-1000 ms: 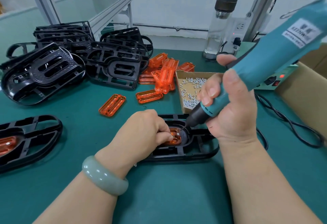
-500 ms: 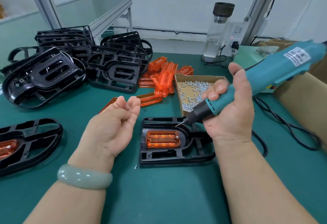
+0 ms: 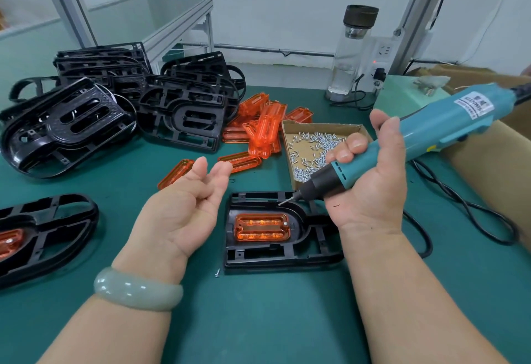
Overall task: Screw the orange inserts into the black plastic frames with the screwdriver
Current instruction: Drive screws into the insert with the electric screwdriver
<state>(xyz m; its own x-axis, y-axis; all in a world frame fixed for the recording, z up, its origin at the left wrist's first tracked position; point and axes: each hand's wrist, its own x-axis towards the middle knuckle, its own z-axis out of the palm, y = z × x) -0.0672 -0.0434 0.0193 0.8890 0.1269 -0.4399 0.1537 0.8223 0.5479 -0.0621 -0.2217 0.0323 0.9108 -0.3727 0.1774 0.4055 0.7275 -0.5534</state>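
frame in work: black frame [image 3: 258,259], flat on the green mat [image 3: 258,323], directly before the person and between both hands. count: one.

orange insert [image 3: 261,227], seated in that frame's recess, long axis running left to right across the person. one screw head [image 3: 285,223] showed at its upper right corner; the other corners could not be read.

right hand [image 3: 370,191]: wrapped round the screwdriver [image 3: 431,131], which slanted down to the left. bit tip [image 3: 280,204] hovered over the frame's far rim, just beyond the insert's screwed corner. this hand was judged the nearer to the work.

left hand [image 3: 184,208]: palm up, fingers relaxed, grasping nothing, just left of the frame and not touching it.

further stock:
- second frame [image 3: 57,220] at far left, one insert [image 3: 10,244] in it.
- frame pile [image 3: 178,116] at the back left, too overlapped to count.
- loose inserts: two lying singly [image 3: 175,173] [image 3: 241,161], plus a heap [image 3: 264,128], number unclear.
- screw tray [image 3: 319,126], cardboard, many screws, just beyond the frame.
- stray screw [image 3: 217,272], one, on the mat by the frame's near left corner.

judgement: the remaining corners of the insert probably wanted screws, fetched from the tray.
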